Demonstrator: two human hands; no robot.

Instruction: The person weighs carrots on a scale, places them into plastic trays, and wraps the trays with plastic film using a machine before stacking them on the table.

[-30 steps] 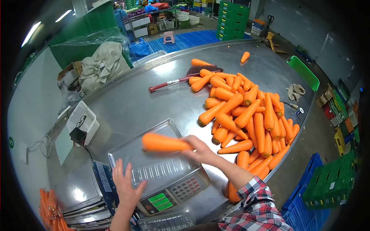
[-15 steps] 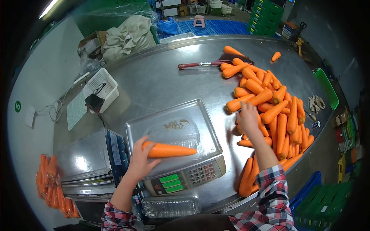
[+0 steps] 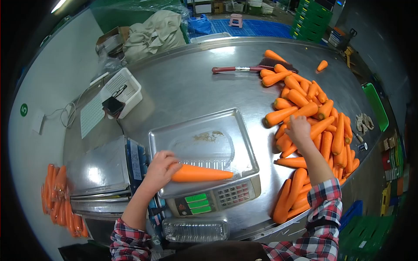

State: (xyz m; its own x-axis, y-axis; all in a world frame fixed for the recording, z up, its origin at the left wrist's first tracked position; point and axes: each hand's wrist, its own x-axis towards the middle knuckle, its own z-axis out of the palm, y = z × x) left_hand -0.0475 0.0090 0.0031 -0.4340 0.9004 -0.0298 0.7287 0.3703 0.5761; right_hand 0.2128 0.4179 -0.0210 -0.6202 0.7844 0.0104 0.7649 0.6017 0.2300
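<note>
A large carrot [image 3: 203,173] lies tip to the right on the weighing scale's metal pan [image 3: 244,148], over a clear plastic tray [image 3: 217,164] whose ribbed edge shows. My left hand [image 3: 161,172] is closed at its thick end, fingers curled over it. The scale's green display [image 3: 198,203] is lit. On the right, my right hand [image 3: 300,129] is in the carrot pile [image 3: 337,139], fingers bent down and closed round a carrot [image 3: 321,127]; its palm hides part of that carrot.
A second clear tray [image 3: 195,229] lies before the scale. A red-handled brush [image 3: 235,69] touches the pile's far end. To the left are a white basket [image 3: 135,98] with glasses, a phone [image 3: 113,105], a steel-topped machine [image 3: 100,169] and bagged carrots [image 3: 56,191].
My left hand has drawn its fingers in at the carrot's thick end, and the carrot sits slightly further right on the pan. My right hand has moved over the pile. The whole view has shifted.
</note>
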